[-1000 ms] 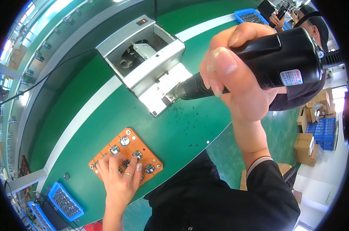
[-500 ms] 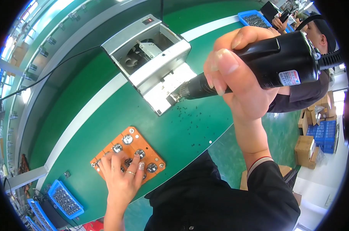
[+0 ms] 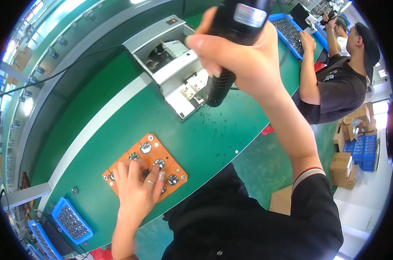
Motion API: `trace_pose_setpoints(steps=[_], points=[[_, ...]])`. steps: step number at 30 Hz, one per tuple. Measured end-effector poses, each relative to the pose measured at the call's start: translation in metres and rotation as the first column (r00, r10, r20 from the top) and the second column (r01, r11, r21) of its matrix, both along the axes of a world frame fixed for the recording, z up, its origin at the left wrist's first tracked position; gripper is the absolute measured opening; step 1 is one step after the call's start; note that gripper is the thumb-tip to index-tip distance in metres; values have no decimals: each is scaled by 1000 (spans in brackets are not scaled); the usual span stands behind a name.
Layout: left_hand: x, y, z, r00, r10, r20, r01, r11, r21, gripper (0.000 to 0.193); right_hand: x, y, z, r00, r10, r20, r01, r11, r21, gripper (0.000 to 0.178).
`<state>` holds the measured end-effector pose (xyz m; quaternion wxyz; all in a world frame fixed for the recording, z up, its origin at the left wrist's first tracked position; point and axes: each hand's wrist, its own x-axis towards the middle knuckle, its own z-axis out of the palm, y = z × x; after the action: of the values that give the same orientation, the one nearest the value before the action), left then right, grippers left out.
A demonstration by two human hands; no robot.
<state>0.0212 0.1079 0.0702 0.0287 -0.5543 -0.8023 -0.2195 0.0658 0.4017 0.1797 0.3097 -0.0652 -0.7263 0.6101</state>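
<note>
My right hand [image 3: 252, 58] is wrapped round a black electric screwdriver [image 3: 235, 32], held above the table with its lower end pointing down. Just left of that end stands a silver screw feeder [image 3: 179, 71], open at the top. My left hand [image 3: 138, 186] lies over an orange fixture board [image 3: 161, 151], fingers apart, fingertips touching the board and the parts in it. Round metal parts [image 3: 173, 180] sit in its pockets; my fingers hide some of them. The screwdriver's tip is hard to make out.
Tiny dark screws [image 3: 213, 125] are scattered over the green table [image 3: 200, 147] near the feeder. A blue tray of small parts [image 3: 73, 221] stands at lower left, another blue tray [image 3: 287, 34] at upper right. A co-worker [image 3: 339, 82] in dark clothing is at the right.
My right hand has moved up and left with the screwdriver, which has swung from nearly level to pointing down. My left hand stays on the board. The co-worker shows more fully.
</note>
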Motion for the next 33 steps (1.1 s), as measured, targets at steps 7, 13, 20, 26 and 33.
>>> trace_pose_setpoints(steps=[7, 13, 20, 26, 33], points=[[-2, -7, -6, 999, -23, 29, 22, 999, 38, 23, 21, -1, -9, 976, -27, -216, -73, 894, -441, 5], [-1, -10, -12, 1000, 7, -11, -7, 998, 68, 25, 25, -4, -7, 965, -14, -261, -96, 910, -404, 4], [-2, -8, -12, 1000, 6, 15, -7, 998, 56, 24, 23, 11, 8, 919, -66, -389, 29, 995, -100, 11], [-4, -2, -7, 1000, 8, 13, -8, 1000, 27, 21, 22, 11, -5, 971, -56, -231, 82, 991, 104, 22], [-8, 3, -7, 1000, -2, 21, 1, 999, 53, 20, 20, 18, -12, 958, 14, -287, 26, 991, 133, 26]])
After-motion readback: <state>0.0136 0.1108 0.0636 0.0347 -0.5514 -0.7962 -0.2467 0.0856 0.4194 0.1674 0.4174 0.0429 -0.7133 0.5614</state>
